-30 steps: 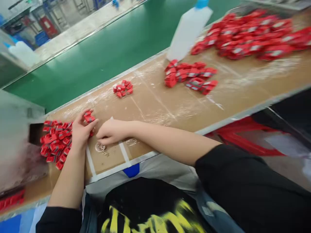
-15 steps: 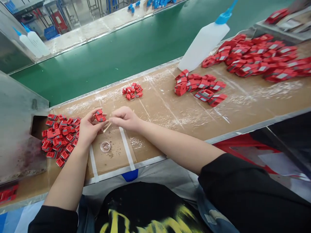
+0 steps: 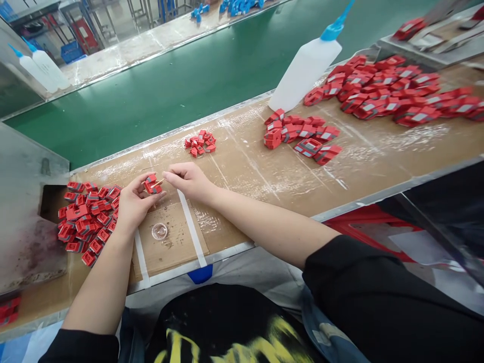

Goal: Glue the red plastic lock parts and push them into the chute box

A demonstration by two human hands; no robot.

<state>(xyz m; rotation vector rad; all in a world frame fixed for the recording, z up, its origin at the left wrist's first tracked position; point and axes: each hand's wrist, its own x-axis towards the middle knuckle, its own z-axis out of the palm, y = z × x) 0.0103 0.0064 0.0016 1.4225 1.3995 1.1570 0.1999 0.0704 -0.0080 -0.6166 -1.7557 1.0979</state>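
My left hand pinches a small red and grey plastic toy part between thumb and fingers above the table. My right hand is closed on a thin pale stick that looks like a cotton swab, its far end touching the toy part. Below the hands, a small clear round dish stands on a stained cardboard sheet. A heap of red and grey parts lies left of my left hand. Farther back is a little cluster of smaller red pieces.
A white squeeze bottle with a blue nozzle stands behind a group of red parts. Farther right lies a bigger pile of them by a metal tray. A green belt runs behind the table; a metal box bounds the left.
The swab has come up from below the toy part to touch it. My right hand has turned slightly, and the left hand still holds the part. The whole view has shifted a little.
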